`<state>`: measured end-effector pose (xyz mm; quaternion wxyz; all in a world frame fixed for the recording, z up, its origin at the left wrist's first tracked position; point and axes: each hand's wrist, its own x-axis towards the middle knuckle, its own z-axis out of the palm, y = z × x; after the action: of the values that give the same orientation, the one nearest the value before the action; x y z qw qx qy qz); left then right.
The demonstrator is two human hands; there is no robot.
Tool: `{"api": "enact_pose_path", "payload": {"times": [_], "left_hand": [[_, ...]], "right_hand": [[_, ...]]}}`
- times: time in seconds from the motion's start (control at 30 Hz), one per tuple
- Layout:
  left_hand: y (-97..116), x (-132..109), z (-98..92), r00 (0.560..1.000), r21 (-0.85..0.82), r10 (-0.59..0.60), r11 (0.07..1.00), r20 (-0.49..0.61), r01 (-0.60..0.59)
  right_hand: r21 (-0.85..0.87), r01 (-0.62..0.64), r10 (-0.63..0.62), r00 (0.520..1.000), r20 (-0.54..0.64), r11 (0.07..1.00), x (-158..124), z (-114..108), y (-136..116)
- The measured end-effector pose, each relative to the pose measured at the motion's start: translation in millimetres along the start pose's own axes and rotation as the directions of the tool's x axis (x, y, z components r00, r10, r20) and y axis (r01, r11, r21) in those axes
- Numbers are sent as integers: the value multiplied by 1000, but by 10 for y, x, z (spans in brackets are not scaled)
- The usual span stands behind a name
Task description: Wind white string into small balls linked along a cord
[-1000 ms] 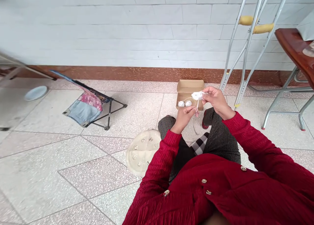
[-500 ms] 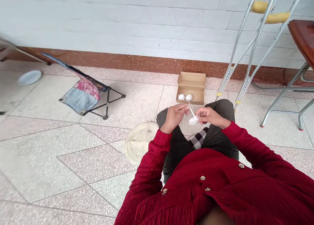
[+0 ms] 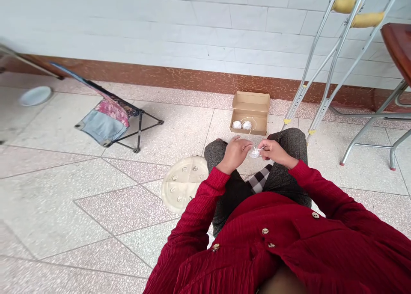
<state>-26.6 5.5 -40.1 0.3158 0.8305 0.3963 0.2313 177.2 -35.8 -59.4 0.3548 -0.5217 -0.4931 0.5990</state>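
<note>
Between two knees (image 3: 290, 142), the right hand (image 3: 272, 152) pinched one white bundle (image 3: 254, 153); what the left hand (image 3: 236, 153) gripped was unclear. One box (image 3: 262, 123) held two white balls (image 3: 236, 125).

Head camera faces forward and down over both hands (image 3: 236, 155) (image 3: 275, 152)

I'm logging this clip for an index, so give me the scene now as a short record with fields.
Right hand: pinching a white bundle
Left hand: fingertips beside the bundle; grip unclear
Box: cardboard, lid open, on the floor near the wall
Box contents: two white balls, side by side
Image left: low folding chair
Image right: crutches with yellow grips
</note>
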Motion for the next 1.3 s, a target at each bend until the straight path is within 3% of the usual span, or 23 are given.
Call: {"api": "enact_pose_path", "payload": {"times": [0.07,0.13,0.27,0.33,0.4,0.47,0.5,0.57,0.67,0.73,0.8,0.9,0.97,1.03,1.07,1.13,1.23,1.3], "left_hand": [[-18,28,6,999,-106,-27,994,-18,25],[9,33,70,995,-247,-86,966,-50,71],[127,-17,212,986,-372,-166,917,-24,146],[178,-54,227,987,-345,-158,926,22,156],[201,-79,189,991,-287,-127,948,49,136],[189,-80,106,996,-200,-86,976,29,90],[169,-72,55,998,-156,-69,985,3,69],[111,-45,-39,997,-86,-50,995,-55,45],[34,-18,-73,995,-113,-83,991,-63,76],[31,-32,8,989,-227,-148,964,-20,139],[75,-68,143,982,-321,-187,928,33,188],[177,-128,316,984,-322,-142,931,110,170],[215,-146,342,986,-281,-103,950,131,137],[202,-141,290,991,-211,-92,971,95,111],[177,-131,245,994,-172,-89,980,64,99],[110,-106,150,996,-120,-83,989,14,85],[21,-77,80,995,-199,-103,975,14,103],[4,-69,109,988,-322,-152,934,27,153]], "right_hand": [[171,-44,25,993,115,984,-46,30,-103],[322,-58,12,989,144,945,-51,22,-238],[470,48,-41,999,-24,881,87,-81,-423],[393,140,-70,980,-186,909,209,-150,-419],[188,196,-125,934,-334,962,315,-204,-351],[-47,176,-180,907,-380,983,354,-214,-248],[-123,150,-185,919,-349,981,338,-199,-196],[-151,99,-125,976,-179,984,242,-135,-119],[70,-2,-7,993,120,998,35,-20,-121],[264,-59,10,983,183,963,-52,15,-193],[407,-53,2,992,126,912,-51,0,-274],[441,65,-24,995,-98,895,77,-90,-313],[283,145,-65,960,-273,948,169,-150,-258],[47,118,-98,944,-316,992,201,-177,-165],[-38,74,-82,960,-268,997,186,-175,-118],[-71,-23,19,998,-62,997,106,-142,-53],[121,-143,115,971,208,982,-56,-63,-73],[264,-160,104,971,213,951,-122,-14,-147]]}}
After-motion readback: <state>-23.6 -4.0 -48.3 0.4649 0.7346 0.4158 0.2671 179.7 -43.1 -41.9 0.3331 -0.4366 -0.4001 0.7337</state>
